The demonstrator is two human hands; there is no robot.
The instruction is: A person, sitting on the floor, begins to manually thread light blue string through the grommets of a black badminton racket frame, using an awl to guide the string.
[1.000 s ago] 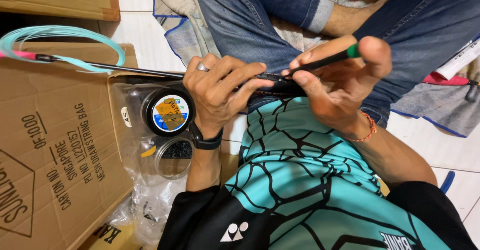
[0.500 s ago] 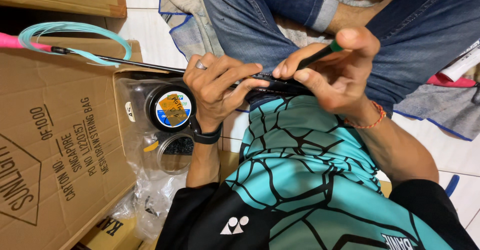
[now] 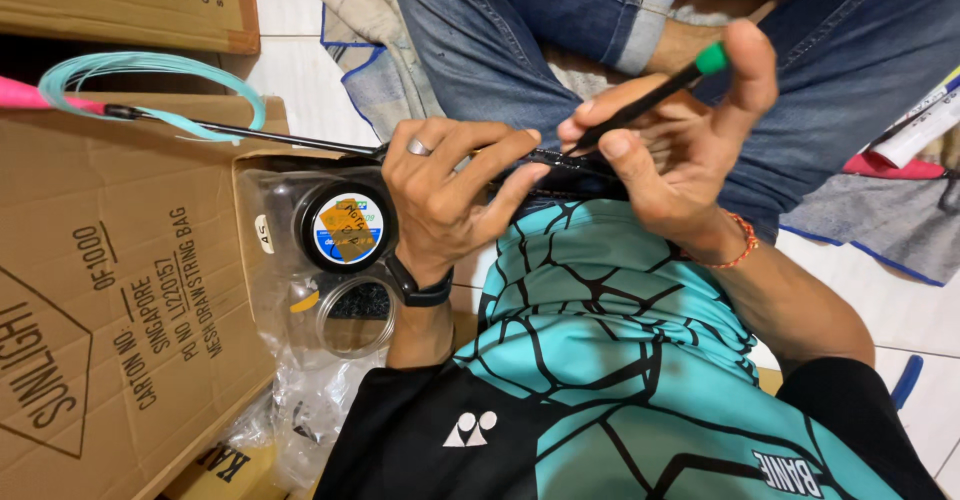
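Left hand (image 3: 445,200) clamped tight on racket frame (image 3: 560,165); right hand (image 3: 680,150), at three o'clock, pinching green-tipped awl (image 3: 650,95).

A white tiled floor (image 3: 300,70) carries cardboard boxes (image 3: 120,290), crumpled cloth (image 3: 360,70) and clear plastic bags (image 3: 300,410).

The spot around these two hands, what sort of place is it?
Probably an informal racket-stringing corner in a home or small shop, worked sitting on a tiled floor. Signs: cardboard cartons, a coil of pale blue string, and a racket frame held across the lap.
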